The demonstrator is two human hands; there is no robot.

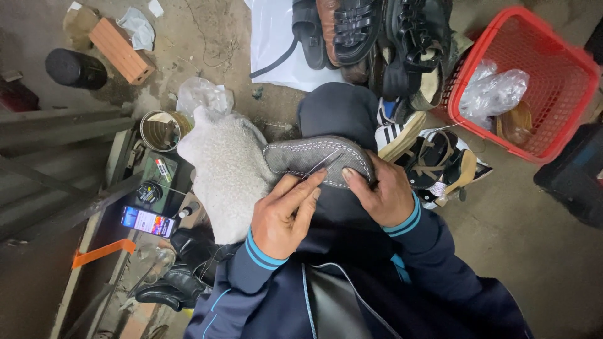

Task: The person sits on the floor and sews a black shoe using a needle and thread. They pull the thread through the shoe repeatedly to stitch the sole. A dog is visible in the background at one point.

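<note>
A shoe lies sole-up on my knee, its grey sole (pixel 314 158) edged with pale stitching. My left hand (pixel 286 213) pinches a thin metal needle or awl (pixel 321 163) whose tip rests on the sole. My right hand (pixel 383 191) grips the sole's right end, thumb on the stitched edge. Both arms wear dark blue sleeves with light blue cuffs. A fluffy white boot upper (pixel 226 172) hangs to the left of the sole.
A red plastic basket (pixel 565 69) with plastic bags stands at the upper right. Sandals and shoes (pixel 377 37) are piled at the top. On the left are a tin can (pixel 158 130), a phone (pixel 147 221), a thread spool (pixel 149 191), a brick (pixel 120 51) and black shoes (pixel 179 282).
</note>
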